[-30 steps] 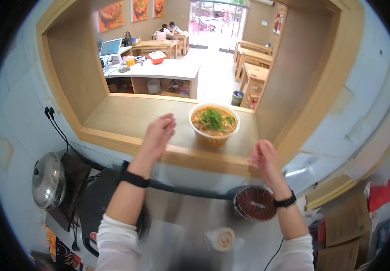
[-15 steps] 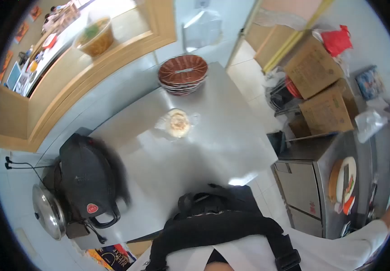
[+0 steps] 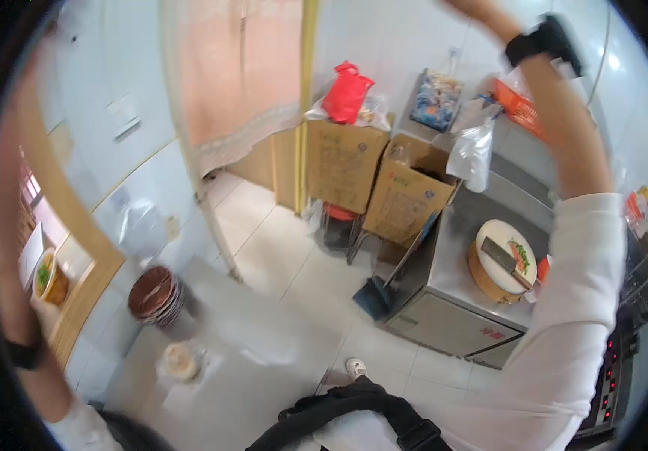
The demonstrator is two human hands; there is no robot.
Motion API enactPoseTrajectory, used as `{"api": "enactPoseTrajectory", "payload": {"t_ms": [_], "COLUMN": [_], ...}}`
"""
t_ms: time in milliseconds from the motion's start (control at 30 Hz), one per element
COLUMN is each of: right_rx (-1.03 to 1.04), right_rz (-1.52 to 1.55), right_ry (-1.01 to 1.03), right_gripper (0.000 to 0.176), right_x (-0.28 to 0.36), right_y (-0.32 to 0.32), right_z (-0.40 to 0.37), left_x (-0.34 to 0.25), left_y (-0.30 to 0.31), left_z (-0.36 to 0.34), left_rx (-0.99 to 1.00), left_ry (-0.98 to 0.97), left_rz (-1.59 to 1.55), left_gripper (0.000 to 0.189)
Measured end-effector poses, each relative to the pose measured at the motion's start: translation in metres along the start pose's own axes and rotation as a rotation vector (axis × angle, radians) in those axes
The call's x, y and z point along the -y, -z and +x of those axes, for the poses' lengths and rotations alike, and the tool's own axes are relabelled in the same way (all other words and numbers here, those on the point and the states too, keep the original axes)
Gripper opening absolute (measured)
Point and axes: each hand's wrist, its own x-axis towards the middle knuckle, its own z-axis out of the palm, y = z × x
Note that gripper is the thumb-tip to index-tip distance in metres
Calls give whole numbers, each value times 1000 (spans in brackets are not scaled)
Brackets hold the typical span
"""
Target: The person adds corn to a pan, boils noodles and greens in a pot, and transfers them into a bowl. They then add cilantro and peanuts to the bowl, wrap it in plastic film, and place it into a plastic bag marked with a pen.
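Note:
My left hand [image 3: 10, 248] is raised at the left edge of the view, smeared by motion, with a black band at the wrist. It passes in front of the wooden window frame [image 3: 87, 301]; its fingers cannot be made out. My right hand [image 3: 481, 10] is lifted high at the top edge, mostly cut off, beyond a black wrist strap [image 3: 542, 46]. Whether either hand holds anything is hidden. Below, a round flatbread [image 3: 181, 361] in clear plastic lies on the steel table [image 3: 256, 376], near a stack of brown baskets [image 3: 152, 295].
Cardboard boxes [image 3: 346, 161] with a red bag [image 3: 348, 94] on top stand beside a curtained doorway [image 3: 241, 83]. To the right, a steel counter [image 3: 451, 252] carries a round chopping board [image 3: 489, 282] with a cleaver [image 3: 498, 255]. A dustpan [image 3: 375, 297] is on the floor.
The view has swung right, towards the doorway and counter. Both arms have come up into view, left at the left edge, right at the top. Flatbread and baskets stay on the table.

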Motion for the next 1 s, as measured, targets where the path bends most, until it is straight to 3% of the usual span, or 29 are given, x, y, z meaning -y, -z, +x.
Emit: {"api": "enactPoseTrajectory", "payload": {"t_ms": [33, 67, 100, 167, 233, 267, 300, 400, 467, 533, 600, 633, 700, 733, 800, 1000], "right_rx": [131, 387, 455, 429, 289, 439, 463, 497, 265, 252, 685, 688, 374, 375, 353, 632], "right_rz": [11, 39, 71, 231, 187, 400, 389, 335, 250, 238, -89, -91, -114, -115, -102, 52], "right_ry": [63, 9, -124, -454, -611, -785, -885, -1054, -1205, -1282, -1168, -1177, -1746, -1750, -2001, -1969], "right_gripper": [27, 22, 18, 13, 19, 26, 30, 29, 26, 23, 24, 24, 55, 55, 65, 67], "right_x": [32, 47, 49, 19, -14, -36, -37, -78, -99, -113, -131, -145, -169, -172, -180, -199], "right_y": [-41, -46, -68, -145, -226, -255, -266, -361, -409, -428, -443, -464, -505, -504, -492, -486], "right_z": [-32, -71, -110, -201, -295, -337, -357, -448, -491, -506, -518, -540, -574, -571, -565, -581], "left_x": [-16, -26, -43, -68, -83, -88, -95, -103, -103, -92, -74, -64, -41, -30, -10, 53], "left_y": [-51, -100, -154, -241, -318, -350, -379, -470, -505, -528, -542, -548, -558, -561, -553, -573], "left_z": [8, 11, 9, -5, -15, -16, -18, -4, 23, 43, 68, 78, 83, 86, 95, 108], "left_rx": [39, 99, 175, 594, 644, 714, 799, 946, 987, 1029, 1094, 1143, 1146, 1145, 1153, 1141], "left_ry": [-36, -53, -263, -310, -305, -243, -120, -7, -18, -119, -94, -71, -30, 17, 60, 121], "left_rz": [-84, -145, -74, -192, -404, -495, -582, -680, -694, -732, -705, -672, -620, -570, -565, -552], "left_gripper": [29, 29, 19, 22, 20, 22, 19, 18, 16, 16, 17, 17, 18, 19, 19, 17]}}
